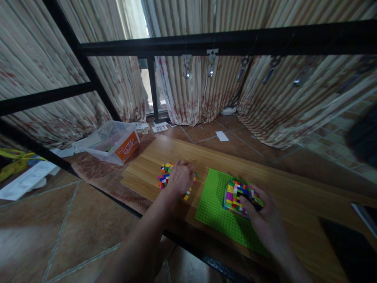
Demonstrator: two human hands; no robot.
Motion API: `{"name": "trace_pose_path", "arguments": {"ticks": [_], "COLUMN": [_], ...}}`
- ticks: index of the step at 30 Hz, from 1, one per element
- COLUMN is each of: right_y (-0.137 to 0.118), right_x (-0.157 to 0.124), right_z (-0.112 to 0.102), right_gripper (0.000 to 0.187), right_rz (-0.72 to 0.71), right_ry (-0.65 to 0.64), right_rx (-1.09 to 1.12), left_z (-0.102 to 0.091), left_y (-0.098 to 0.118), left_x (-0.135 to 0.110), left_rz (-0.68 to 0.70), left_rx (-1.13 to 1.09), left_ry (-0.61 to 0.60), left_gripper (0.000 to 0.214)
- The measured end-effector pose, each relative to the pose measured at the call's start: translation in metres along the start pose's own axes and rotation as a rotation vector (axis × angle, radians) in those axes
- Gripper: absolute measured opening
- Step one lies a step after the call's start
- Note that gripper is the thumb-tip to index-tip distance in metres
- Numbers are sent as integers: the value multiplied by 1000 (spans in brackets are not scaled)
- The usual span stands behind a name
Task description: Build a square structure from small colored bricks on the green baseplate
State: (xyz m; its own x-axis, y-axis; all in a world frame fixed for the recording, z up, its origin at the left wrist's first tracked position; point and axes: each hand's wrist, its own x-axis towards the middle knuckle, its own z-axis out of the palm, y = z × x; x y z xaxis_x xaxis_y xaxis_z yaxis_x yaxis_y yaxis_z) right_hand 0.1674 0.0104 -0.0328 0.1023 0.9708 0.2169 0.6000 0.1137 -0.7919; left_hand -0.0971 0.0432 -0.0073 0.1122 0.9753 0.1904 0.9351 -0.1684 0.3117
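Note:
A green baseplate [212,204] lies on a wooden board [288,188]. On it stands a low, hollow wall of many-coloured small bricks [235,192]. My right hand [260,218] rests on the near right side of that brick wall, fingers curled against it. Left of the baseplate lies a pile of loose coloured bricks [164,177]. My left hand [180,177] sits on top of this pile, fingers bent down into the bricks; what they pinch is hidden.
A clear plastic box with an orange label [116,143] lies at the board's far left. Black metal frame bars [224,41] cross overhead. Curtains [200,90] hang behind. Papers [222,136] lie on the tiled floor. A dark object [347,243] sits at the right.

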Motion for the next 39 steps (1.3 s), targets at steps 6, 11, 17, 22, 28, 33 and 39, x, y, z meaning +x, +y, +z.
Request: {"name": "trace_pose_path", "arguments": {"ticks": [6,11,17,22,28,33,39], "right_y": [-3,-2,0,-1,-5,-9,-7], "right_x": [-1,2,2,1,1,2,2], "right_z": [-2,-3,-3,-4,-5,-6,-5], "right_gripper": [52,51,47,43,43,43,42], "right_rz": [16,-3,-30,-55,-33,-8,-3], "right_ry": [-19,-23,1,-13,-19,-48,-46], "right_rx": [-10,15,41,67,64,47,72], "left_z": [12,11,13,14,6,10,11], "left_y": [4,9,21,24,20,23,23], "left_x": [7,9,8,6,0,-3,-1], "left_rz": [-56,-49,-5,39,82,35,42], "left_rx": [76,112,132,101,35,95,37], "left_ry": [-16,-37,-35,-44,-48,-49,-55], "left_gripper": [23,23,22,22,16,10,11]}}
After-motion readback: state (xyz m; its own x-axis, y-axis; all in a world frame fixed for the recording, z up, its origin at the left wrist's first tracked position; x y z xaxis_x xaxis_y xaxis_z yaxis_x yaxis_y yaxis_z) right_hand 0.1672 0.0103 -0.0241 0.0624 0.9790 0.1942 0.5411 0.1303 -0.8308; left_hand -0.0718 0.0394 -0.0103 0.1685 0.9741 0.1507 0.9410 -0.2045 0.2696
